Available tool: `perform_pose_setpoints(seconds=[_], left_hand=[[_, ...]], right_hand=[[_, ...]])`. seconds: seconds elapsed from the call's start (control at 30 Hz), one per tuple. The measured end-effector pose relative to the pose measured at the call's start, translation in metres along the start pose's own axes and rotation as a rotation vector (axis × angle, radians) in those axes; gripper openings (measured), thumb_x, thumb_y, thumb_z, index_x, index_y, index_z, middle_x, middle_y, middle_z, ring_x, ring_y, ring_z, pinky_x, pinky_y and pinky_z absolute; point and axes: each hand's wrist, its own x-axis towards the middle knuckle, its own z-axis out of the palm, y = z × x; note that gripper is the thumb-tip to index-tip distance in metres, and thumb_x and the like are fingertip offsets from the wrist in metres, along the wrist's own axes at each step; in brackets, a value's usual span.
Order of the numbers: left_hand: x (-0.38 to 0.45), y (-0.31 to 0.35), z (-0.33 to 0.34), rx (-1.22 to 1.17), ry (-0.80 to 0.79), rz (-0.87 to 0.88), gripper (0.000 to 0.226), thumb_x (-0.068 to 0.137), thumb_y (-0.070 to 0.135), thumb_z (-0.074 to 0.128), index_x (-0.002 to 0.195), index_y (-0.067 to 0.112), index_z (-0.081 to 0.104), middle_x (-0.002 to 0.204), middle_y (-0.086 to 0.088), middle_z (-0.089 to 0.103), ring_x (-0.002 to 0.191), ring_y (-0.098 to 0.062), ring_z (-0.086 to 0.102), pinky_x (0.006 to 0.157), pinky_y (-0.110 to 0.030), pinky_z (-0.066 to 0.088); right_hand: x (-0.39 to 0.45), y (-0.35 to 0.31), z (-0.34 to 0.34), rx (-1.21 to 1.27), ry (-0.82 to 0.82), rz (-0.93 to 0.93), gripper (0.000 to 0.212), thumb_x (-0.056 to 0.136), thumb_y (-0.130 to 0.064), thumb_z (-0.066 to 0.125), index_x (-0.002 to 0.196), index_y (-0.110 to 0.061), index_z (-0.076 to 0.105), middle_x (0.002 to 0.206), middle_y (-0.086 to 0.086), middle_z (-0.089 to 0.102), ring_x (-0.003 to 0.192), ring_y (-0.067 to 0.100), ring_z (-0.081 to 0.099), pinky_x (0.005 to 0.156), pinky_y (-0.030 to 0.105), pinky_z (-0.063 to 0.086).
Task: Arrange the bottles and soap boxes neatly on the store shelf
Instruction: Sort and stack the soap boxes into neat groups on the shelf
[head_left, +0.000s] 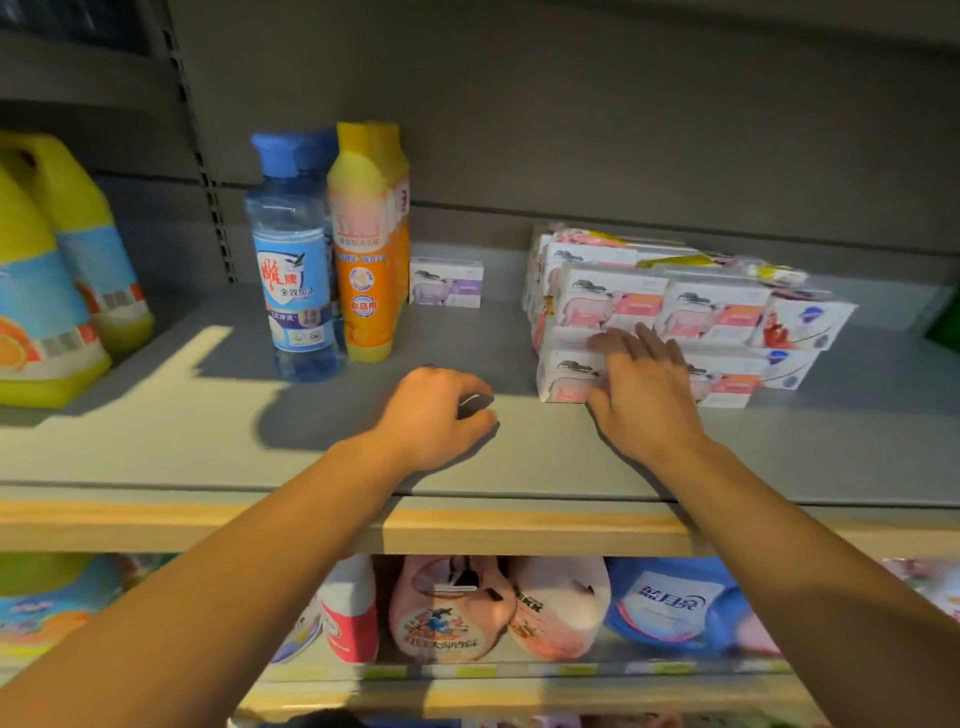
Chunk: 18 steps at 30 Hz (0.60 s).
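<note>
The right hand (641, 387), fingers spread flat, pressed the soap boxes (670, 317) stacked at three o'clock on the shelf (208, 431), probably squaring them. The left hand (434, 415) rested curled, holding nothing I could make out. Bottles (332, 249) stood upright at eleven o'clock.

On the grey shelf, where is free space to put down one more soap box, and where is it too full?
Bare shelf lies along the front edge, and between the orange bottle and the soap box stack, in front of the single soap box. The left hand rests there. It is crowded where the right hand touches the stack.
</note>
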Motion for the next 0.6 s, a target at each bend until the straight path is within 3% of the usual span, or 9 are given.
perform_pose_setpoints(seconds=[0.13,0.23,0.33,0.4,0.5,0.6], left_hand=[[0.001,0.001,0.0,-0.046,0.023,-0.031,0.04,0.092,0.039,0.06,0.126,0.019,0.064,0.121,0.0,0.068,0.108,-0.019,0.061,0.093,-0.032,0.05],[0.001,-0.002,-0.004,-0.313,0.122,-0.119,0.047,0.09,0.037,0.065,0.133,0.018,0.059,0.124,0.002,0.065,0.105,-0.013,0.062,0.088,-0.026,0.052],[0.003,-0.001,-0.007,-0.612,0.19,-0.134,0.038,0.091,0.019,0.067,0.127,0.008,0.06,0.119,-0.004,0.067,0.101,-0.012,0.065,0.078,-0.01,0.051],[0.003,-0.002,-0.009,-0.713,0.2,-0.124,0.029,0.09,0.009,0.066,0.118,0.008,0.061,0.114,-0.006,0.069,0.092,-0.009,0.068,0.077,-0.017,0.056],[0.003,-0.014,-0.013,-0.759,0.187,-0.196,0.028,0.09,0.017,0.067,0.117,0.01,0.062,0.107,-0.006,0.073,0.089,-0.016,0.073,0.076,-0.038,0.061],[0.003,-0.026,-0.014,-0.937,0.133,-0.263,0.028,0.091,0.023,0.067,0.117,0.012,0.064,0.098,-0.003,0.076,0.088,-0.019,0.074,0.065,-0.037,0.061]], right_hand=[[0.008,-0.005,-0.009,0.232,-0.041,0.01,0.048,0.084,-0.014,0.068,0.13,-0.017,0.051,0.129,0.011,0.051,0.121,0.033,0.045,0.108,0.045,0.035],[0.011,-0.014,-0.016,0.526,-0.153,0.017,0.049,0.078,-0.013,0.077,0.121,-0.023,0.057,0.124,0.003,0.052,0.115,0.021,0.051,0.101,0.038,0.044],[0.012,-0.035,-0.017,0.815,-0.123,0.054,0.044,0.071,-0.008,0.081,0.107,-0.028,0.063,0.11,-0.005,0.062,0.102,0.011,0.059,0.086,0.022,0.049],[0.012,-0.051,-0.016,1.022,-0.117,0.088,0.037,0.073,-0.006,0.081,0.1,-0.026,0.065,0.101,-0.007,0.066,0.092,0.008,0.063,0.077,0.019,0.052],[0.01,-0.07,-0.007,1.254,-0.134,0.144,0.028,0.079,-0.007,0.078,0.099,-0.023,0.067,0.096,0.0,0.07,0.08,0.004,0.068,0.063,0.019,0.054],[0.005,-0.076,0.003,1.248,-0.106,0.135,0.036,0.078,-0.016,0.08,0.109,-0.025,0.063,0.1,-0.003,0.068,0.08,-0.002,0.065,0.062,0.013,0.05]])
